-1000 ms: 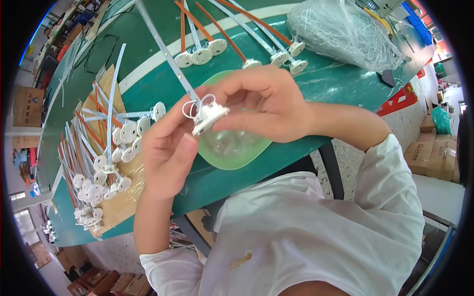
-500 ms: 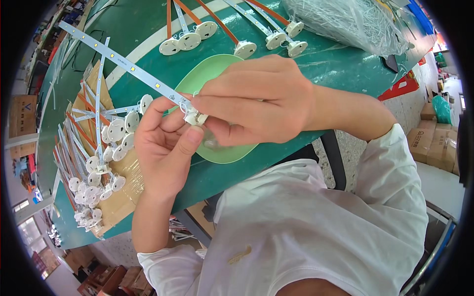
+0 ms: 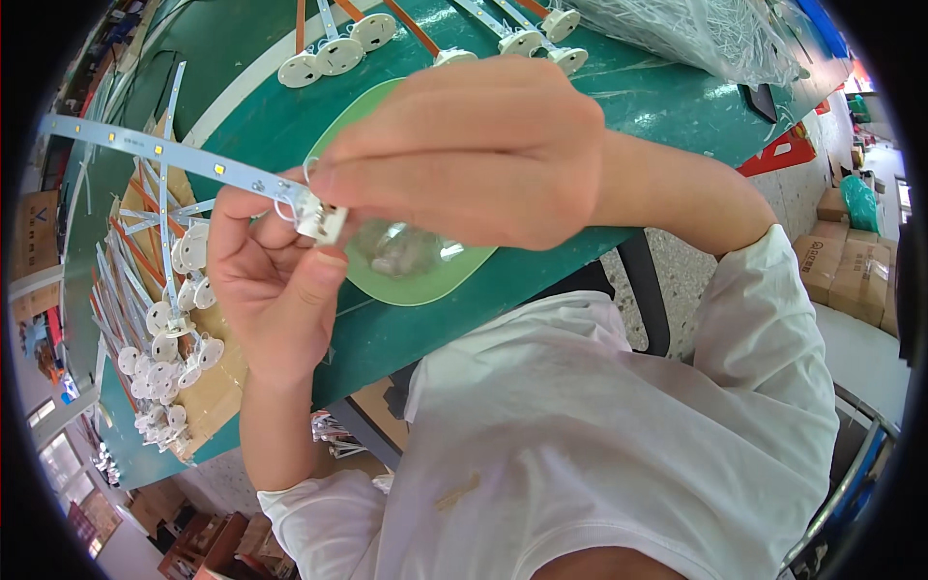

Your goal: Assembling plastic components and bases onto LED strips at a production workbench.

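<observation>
While both hands were up over the green table (image 3: pixel 677 106), they met at one small spot. That spot was the near end of a long thin light strip (image 3: pixel 159 153). The strip was white with little yellow squares on it. Its long way ran from the hands out to the person's left and a bit away, toward the far left edge of the table. So nearly all of the strip lay on the left side of the hands, and only its tip was between them.

The left hand (image 3: pixel 275 290) was curled, with its thumb up, and it pinched a small white end piece (image 3: pixel 324 222) where the strip stopped. The right hand (image 3: pixel 474 155) came across from the right and was closed around the same end from above. Its fingertips were at the thin white wire loops (image 3: pixel 290 198) there. I could not tell how hard it pressed. The left hand was the one nearer to the rest of the strip.

Under the hands lay a light green dish (image 3: pixel 425 280) with small clear bits in it. By the left edge of the table sat a pile of more strips with round white caps (image 3: pixel 169 329) on brown card. More capped strips (image 3: pixel 338 53) lay at the far edge, next to a clear plastic bag (image 3: pixel 696 34).
</observation>
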